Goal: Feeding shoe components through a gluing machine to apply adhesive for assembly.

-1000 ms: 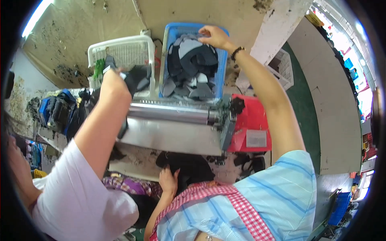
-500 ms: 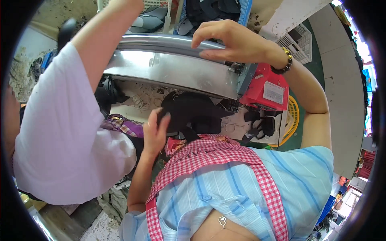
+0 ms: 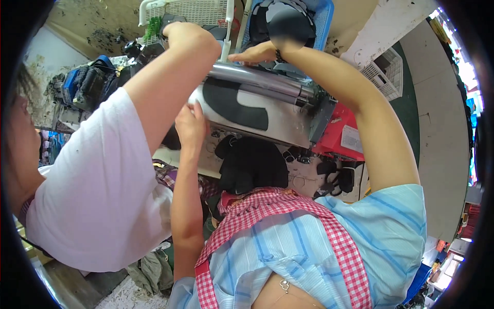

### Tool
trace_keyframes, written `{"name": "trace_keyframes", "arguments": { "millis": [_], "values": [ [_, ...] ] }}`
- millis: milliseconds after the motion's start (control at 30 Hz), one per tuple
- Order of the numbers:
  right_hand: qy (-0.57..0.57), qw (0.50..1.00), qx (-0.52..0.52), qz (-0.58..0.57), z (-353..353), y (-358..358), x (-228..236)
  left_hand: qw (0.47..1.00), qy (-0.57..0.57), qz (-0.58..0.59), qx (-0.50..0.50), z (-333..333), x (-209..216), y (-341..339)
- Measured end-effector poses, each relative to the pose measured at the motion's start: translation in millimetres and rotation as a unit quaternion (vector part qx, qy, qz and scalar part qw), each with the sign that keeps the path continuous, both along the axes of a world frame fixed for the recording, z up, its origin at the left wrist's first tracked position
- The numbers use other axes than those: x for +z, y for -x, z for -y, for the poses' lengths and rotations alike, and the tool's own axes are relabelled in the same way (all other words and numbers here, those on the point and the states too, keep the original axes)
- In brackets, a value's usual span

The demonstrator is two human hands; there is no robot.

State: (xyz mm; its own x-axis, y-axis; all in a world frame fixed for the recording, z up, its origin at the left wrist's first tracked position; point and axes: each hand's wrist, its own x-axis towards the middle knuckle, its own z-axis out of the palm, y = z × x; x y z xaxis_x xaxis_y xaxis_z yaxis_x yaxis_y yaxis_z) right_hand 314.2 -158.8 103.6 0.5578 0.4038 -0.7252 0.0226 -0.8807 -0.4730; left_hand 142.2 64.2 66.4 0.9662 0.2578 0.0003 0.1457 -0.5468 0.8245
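Observation:
My left hand (image 3: 191, 126) is at the front left of a shiny metal plate, its fingers curled; whether anything is in them I cannot make out. On the plate lies a curved black flat piece (image 3: 231, 107) with a pale grey area beside it. Beyond the steel roller (image 3: 257, 77), my right hand (image 3: 254, 53) reaches out with fingers stretched, close to a white upright post (image 3: 226, 44). It appears to hold nothing. A heap of black pieces (image 3: 254, 165) rests between the machine and my checked apron.
Close on my left, a co-worker's white sleeve (image 3: 98, 180) and bare arm (image 3: 175, 77) cross toward a white basket (image 3: 193, 13). A blue basket (image 3: 323, 26) with dark pieces stands behind the roller. The machine's red housing (image 3: 339, 134) is at right, near a white crate (image 3: 383, 74).
My left hand has moved forward from the black heap to the plate. The curved black piece now lies there. My right hand has gone farther over the roller; the co-worker's arm shifted right.

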Motion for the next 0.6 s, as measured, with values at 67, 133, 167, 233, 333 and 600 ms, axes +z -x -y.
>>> {"name": "trace_keyframes", "arguments": {
  "millis": [67,133,167,233,333,600],
  "values": [
    [-0.029,0.972,0.083,0.22,6,3,13,0.996,0.068,-0.053,-0.011,10,6,22],
    [-0.042,0.915,0.084,0.392,18,9,29,0.941,0.304,-0.111,-0.097,19,12,30],
    [-0.071,0.905,0.064,0.415,13,25,41,0.891,0.41,-0.15,-0.13,22,16,27],
    [-0.064,0.805,0.14,0.573,-10,84,58,0.831,0.516,-0.166,-0.124,32,37,20],
    [0.038,0.824,0.282,0.49,-38,160,57,0.761,0.605,-0.203,-0.116,33,33,13],
    [-0.104,0.968,0.06,0.221,31,54,67,0.88,0.406,-0.241,-0.059,5,-6,50]
  ]
}}
